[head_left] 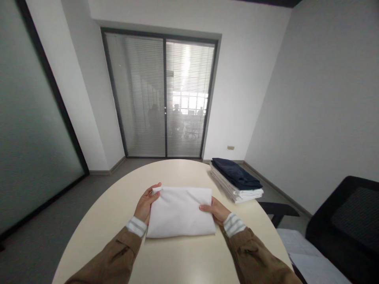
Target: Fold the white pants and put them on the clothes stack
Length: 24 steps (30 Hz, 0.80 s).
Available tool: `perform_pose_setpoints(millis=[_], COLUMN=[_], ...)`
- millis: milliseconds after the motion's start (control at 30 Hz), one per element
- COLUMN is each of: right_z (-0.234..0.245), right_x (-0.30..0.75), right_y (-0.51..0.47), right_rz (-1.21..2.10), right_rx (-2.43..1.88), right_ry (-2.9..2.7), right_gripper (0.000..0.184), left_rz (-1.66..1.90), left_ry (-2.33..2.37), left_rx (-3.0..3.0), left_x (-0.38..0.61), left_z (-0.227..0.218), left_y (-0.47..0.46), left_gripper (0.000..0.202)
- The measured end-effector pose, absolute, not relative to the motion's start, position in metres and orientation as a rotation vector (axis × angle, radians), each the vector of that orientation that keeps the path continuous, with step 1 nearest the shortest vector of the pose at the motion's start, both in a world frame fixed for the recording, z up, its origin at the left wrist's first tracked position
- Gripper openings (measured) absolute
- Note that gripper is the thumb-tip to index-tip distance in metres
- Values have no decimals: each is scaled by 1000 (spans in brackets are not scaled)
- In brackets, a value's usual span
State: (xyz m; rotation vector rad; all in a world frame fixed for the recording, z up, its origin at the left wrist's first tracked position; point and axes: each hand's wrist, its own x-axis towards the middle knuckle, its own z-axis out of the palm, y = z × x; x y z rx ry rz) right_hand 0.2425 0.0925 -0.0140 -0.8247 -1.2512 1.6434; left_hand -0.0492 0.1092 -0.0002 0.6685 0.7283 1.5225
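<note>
Head view: one folded white cloth (181, 213) lies flat near the front of a round cream surface (97, 221), the left hand (145, 205) gripping its left edge, the right hand (215, 210) its right edge. Stack of folded garments (237, 180), dark blue over white, sits at the surface's far right edge, well apart.

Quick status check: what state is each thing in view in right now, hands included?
White cloth: folded into a flat rectangle, lying on the table.
Left hand: gripping the cloth's left edge near the far corner.
Right hand: gripping the cloth's right edge.
Stack of folded garments: neatly piled at the table's far right, dark one on top.
Table: bears the cloth and the stack.
Glass doors: shut, blinds lowered.
</note>
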Motion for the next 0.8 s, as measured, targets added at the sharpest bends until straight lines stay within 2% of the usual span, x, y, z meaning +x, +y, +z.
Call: perform_pose_setpoints(millis=[167,333,567,700,800], right_z=[-14,10,77,113,121], right_x=[247,270,297,311,328], right_y=[98,99,112,135,151], right_rz=[1508,1287,844,661,575], right_rx=[-904,-992,-954,-789,-713], right_ry=[-1262,-1322,-1155,-902,-764], right_gripper=[64,55,60,65,55], left_rz=[1474,1376,1078,989,977], left_ry=[859,1165,1272,1270,1291], left_rx=[754,1175,2176,2410,2434], left_x=[-48,-48,-46,-47,-47], left_z=[-16,-38,-56,-62,-63], left_y=[118,124,111,108,109], left_gripper=[49,51,25,24,24])
